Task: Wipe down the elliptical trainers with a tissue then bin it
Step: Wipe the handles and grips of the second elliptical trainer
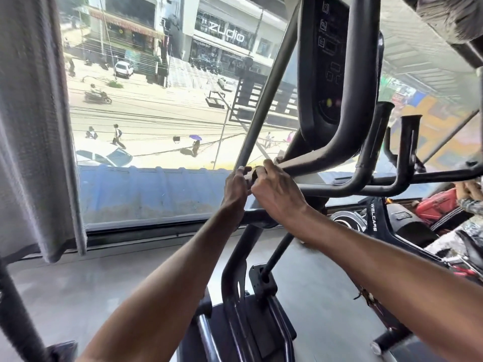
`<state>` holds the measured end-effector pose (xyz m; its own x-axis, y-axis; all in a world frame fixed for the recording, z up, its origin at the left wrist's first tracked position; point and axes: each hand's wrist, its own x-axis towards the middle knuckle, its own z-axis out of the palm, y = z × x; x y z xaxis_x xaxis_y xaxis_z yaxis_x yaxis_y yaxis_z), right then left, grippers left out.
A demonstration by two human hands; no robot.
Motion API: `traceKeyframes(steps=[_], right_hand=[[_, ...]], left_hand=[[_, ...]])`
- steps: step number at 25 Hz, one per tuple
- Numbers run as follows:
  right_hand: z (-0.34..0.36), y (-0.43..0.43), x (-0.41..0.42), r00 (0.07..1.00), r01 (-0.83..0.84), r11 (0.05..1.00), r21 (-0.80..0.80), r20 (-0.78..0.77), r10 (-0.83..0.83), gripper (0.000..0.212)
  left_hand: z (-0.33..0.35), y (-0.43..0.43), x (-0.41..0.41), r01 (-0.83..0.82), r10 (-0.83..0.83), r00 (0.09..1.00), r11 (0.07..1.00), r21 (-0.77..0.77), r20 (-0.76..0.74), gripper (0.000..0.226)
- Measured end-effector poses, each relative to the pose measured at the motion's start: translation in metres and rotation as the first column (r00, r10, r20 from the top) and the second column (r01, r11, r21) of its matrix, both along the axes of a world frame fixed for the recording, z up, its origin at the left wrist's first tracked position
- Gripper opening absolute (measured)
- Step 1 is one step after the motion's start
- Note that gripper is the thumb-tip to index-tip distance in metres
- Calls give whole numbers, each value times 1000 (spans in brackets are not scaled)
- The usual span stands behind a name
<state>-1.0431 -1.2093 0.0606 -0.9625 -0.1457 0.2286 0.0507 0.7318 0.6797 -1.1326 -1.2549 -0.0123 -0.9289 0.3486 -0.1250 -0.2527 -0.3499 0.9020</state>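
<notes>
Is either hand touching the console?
No, the left hand and right hand meet at the bar below the console.

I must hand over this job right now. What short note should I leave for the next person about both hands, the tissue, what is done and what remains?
Right hand: fingers curled over a tan wad, probably the tissue, at the joint below the console of the near elliptical trainer.
Left hand: curled at the foot of the grey bar, beside the wad; what it grips is unclear.
Done: cannot tell how much is wiped.
Left: the rest of this frame, the WELCARE machine to the right, then bin the tissue. No bin is in view.
</notes>
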Motion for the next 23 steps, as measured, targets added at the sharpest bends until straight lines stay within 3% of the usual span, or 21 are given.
traceKeyframes(steps=[2, 4, 11, 15, 19, 23], right_hand=[[16, 1, 14, 994, -83, 996, 35, -68, 85, 13], [22, 2, 21, 992, -104, 989, 102, -62, 111, 20], [-13, 4, -37, 990, 81, 986, 148, 101, -96, 17], [-27, -1, -64, 975, 171, 972, 159, 118, -191, 17], [-27, -4, -76, 948, 287, 943, 168, 92, -305, 11], [-26, -3, -80, 954, 244, 946, 212, 125, -274, 16]], left_hand=[[-10, 5, -7, 24, -24, 1000, 1000, 2, 11, 35], [-20, 10, -15, 52, -52, 999, 999, -13, 14, 35], [-28, 8, -26, 34, -35, 999, 999, -33, -24, 31], [-37, 8, -37, 73, -76, 995, 996, -52, -61, 24], [-34, 9, -36, 75, -74, 997, 997, -33, 9, 30], [-32, 8, -33, 58, -58, 997, 998, 7, 44, 32]])
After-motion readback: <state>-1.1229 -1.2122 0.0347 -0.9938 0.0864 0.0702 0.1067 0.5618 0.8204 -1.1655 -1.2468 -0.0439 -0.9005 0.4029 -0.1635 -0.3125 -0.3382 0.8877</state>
